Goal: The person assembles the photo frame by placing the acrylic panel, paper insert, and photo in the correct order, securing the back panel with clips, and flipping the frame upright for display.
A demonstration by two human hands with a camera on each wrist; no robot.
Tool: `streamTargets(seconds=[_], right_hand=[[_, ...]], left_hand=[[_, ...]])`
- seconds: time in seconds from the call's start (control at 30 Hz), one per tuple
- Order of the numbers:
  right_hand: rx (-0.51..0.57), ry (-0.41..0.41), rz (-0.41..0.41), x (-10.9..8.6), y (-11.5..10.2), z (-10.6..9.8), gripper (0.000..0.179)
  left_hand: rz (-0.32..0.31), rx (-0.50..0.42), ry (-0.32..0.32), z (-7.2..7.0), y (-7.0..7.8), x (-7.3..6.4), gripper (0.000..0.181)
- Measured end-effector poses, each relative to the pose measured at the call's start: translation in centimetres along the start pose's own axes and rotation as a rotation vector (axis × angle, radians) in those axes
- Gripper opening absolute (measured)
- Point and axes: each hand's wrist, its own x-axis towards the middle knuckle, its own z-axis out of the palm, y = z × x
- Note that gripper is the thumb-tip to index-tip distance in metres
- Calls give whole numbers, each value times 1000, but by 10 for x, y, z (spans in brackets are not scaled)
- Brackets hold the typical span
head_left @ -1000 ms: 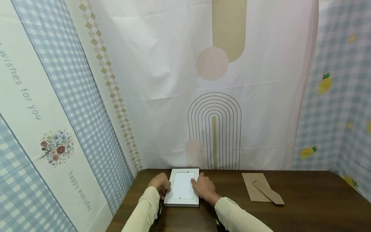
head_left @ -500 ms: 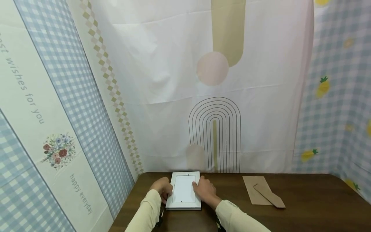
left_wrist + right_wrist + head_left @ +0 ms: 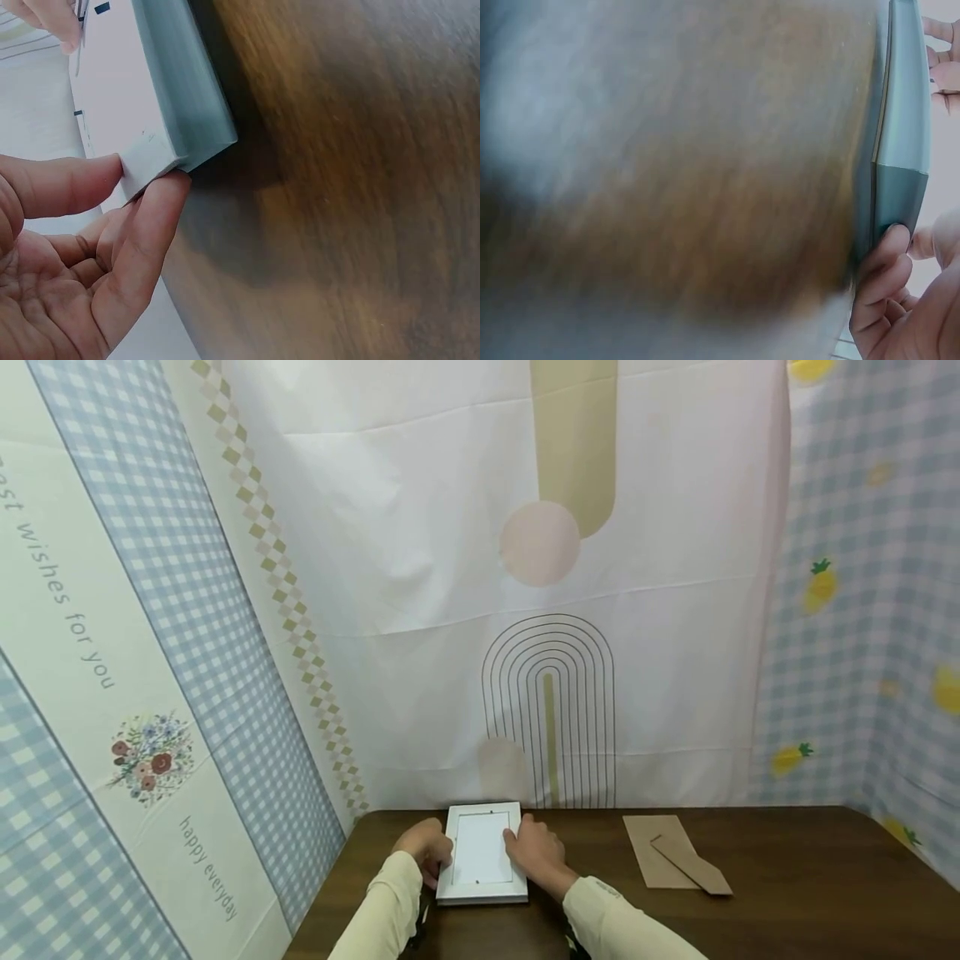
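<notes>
A white picture frame [image 3: 482,852] is at the back of the brown table, its white inner panel bordered by small dark tabs. My left hand [image 3: 426,850] holds its left side. The left wrist view shows that thumb on the top face of the frame [image 3: 124,97] and a finger against its side near a corner. On the opposite side, my right hand [image 3: 537,853] grips the edge, thumb on top. Curled fingers of the right hand [image 3: 900,300] press the side in the right wrist view. Whether the frame touches the table, I cannot tell.
A brown backing board [image 3: 660,852] with an angled stand leg [image 3: 693,867] lies to the right on the wooden table [image 3: 810,877]. A white patterned cloth [image 3: 420,693] hangs behind the table. Checked cloths [image 3: 217,652] hang at both sides.
The picture frame has shifted slightly right, closer to the backing board, with both hands still holding it. The head view has also moved a little.
</notes>
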Motion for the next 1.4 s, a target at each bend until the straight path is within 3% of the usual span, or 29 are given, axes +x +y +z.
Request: streamTargets(seconds=[0.57,0.97,1.4], right_hand=[[-23,14,6,0,18,-22,37],[-32,25,15,-1,33,-37,37],[-56,45,29,-3,46,-52,34]], left_hand=[[19,-31,-30,16,22,-3,12],[42,-76,-57,26,36,1,9],[59,-54,-75,33,55,1,7]])
